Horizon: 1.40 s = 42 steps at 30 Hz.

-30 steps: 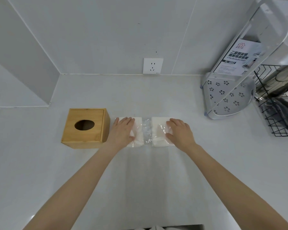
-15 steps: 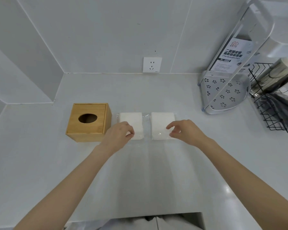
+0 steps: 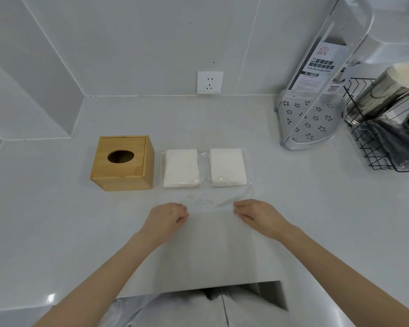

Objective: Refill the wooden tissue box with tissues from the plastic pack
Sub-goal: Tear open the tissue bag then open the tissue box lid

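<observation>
Two stacks: white tissues [image 3: 204, 167] are laid side by side on the bench [image 3: 57, 220], just right of the wooden tissue box [image 3: 123, 162].
Left hand [image 3: 167, 218]: clenched on clear plastic film [image 3: 210, 204].
Right hand [image 3: 257, 215]: pinched on the same film.

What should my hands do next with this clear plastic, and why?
Probably keep drawing the plastic wrap toward you until it clears the tissues. Your left hand and right hand each pinch its near edge, while its far part seems to lie over the right tissue stack. The wooden tissue box looks empty through its opening.
</observation>
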Tool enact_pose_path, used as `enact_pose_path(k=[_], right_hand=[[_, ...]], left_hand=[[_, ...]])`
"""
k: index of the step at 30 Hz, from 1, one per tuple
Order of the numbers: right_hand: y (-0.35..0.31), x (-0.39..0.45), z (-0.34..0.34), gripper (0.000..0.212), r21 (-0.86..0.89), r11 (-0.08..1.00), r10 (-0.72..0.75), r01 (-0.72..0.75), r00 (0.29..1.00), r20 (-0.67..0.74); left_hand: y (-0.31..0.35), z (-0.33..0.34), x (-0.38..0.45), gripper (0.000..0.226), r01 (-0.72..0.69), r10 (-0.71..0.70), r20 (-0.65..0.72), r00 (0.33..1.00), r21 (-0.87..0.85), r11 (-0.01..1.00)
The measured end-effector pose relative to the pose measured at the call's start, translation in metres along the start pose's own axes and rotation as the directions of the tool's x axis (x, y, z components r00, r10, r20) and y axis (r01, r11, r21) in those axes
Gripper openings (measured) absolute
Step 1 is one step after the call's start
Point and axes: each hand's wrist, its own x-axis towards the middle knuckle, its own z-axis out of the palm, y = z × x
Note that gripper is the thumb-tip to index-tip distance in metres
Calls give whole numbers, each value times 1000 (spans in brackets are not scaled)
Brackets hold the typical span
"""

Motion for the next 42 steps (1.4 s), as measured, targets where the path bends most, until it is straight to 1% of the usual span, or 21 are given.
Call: enact_pose_path(k=[2, 6, 7, 9, 11, 14, 16, 17, 19, 21, 23, 25, 26, 28, 30, 32, 35, 38, 40, 41, 42], right_hand=[[2, -4, 3, 25, 11, 1000, -7, 7, 1000, 16], [2, -6, 3, 31, 66, 998, 16, -18, 999, 29], [1, -5, 2, 29, 69, 997, 21, -23, 999, 31], [0, 0, -2, 26, 84, 996, 26, -27, 999, 18], [-1, 9, -10, 26, 122, 992, 47, -42, 998, -40], [-2, 26, -24, 29, 150, 987, 93, -62, 974, -207], [0, 39, -27, 34, 105, 993, 77, -47, 950, -301], [1, 45, -27, 39, 76, 997, 57, -34, 944, -326], [5, 56, -25, 49, 20, 1000, 18, -12, 945, -326], [8, 64, -21, 56, -35, 999, -19, 8, 951, -309], [10, 69, -17, 59, -75, 997, -19, -1, 962, -273], [14, 71, -12, 59, -67, 998, -2, -14, 972, -235], [16, 72, -10, 58, -50, 999, 3, -16, 970, -243], [17, 71, -9, 53, -20, 1000, -1, -5, 961, -278], [19, 73, -8, 49, -41, 999, -22, 9, 947, -320], [19, 75, -10, 48, -72, 997, -27, 3, 945, -327], [17, 77, -24, 41, -53, 999, -24, 10, 966, -259], [18, 83, -47, 38, -54, 998, 11, -16, 996, -93], [14, 88, -64, 37, -65, 998, 20, -21, 1000, -9], [11, 91, -74, 37, -64, 998, 26, -25, 999, 18], [9, 94, -84, 36, -46, 998, 39, -37, 998, 43]], left_hand=[[-2, 3, -3, 56, -43, 43, 7, 999, 34, 998], [0, 3, -15, 38, -87, 87, 4, 996, 36, 996], [0, 3, -17, 37, -91, 94, -28, 995, 91, 992], [2, -4, -11, 43, -33, 33, 41, 999, 0, 999], [3, -16, 0, 48, 78, -69, 84, 994, -105, 991], [8, -36, 23, 49, 113, -118, -5, 993, -251, 961], [10, -42, 37, 31, 126, -152, -80, 985, -267, 955], [9, -42, 44, 31, 116, -149, -122, 981, -244, 963], [4, -38, 56, 45, 83, -108, -169, 980, -149, 985], [-4, -29, 65, 54, 53, -63, -155, 986, -70, 996], [-9, -22, 68, 59, 38, -38, -116, 993, -3, 999], [-13, -18, 68, 61, 16, -9, -114, 993, 60, 998], [-15, -17, 69, 62, -8, 20, -129, 991, 94, 996], [-19, -16, 70, 63, -5, 25, -141, 990, 142, 990], [-20, -17, 72, 60, -11, 38, -148, 988, 179, 984], [-20, -18, 74, 58, -41, 73, -153, 986, 204, 978], [-22, -23, 77, 51, -104, 148, -167, 975, 247, 963], [-13, -48, 82, 30, -108, 131, -142, 981, 158, 982], [-14, -63, 90, 35, -41, 37, 32, 999, 123, 992], [-17, -70, 96, 37, -23, 8, 137, 991, 108, 994], [-18, -79, 101, 35, -16, 0, 201, 979, 75, 997]])
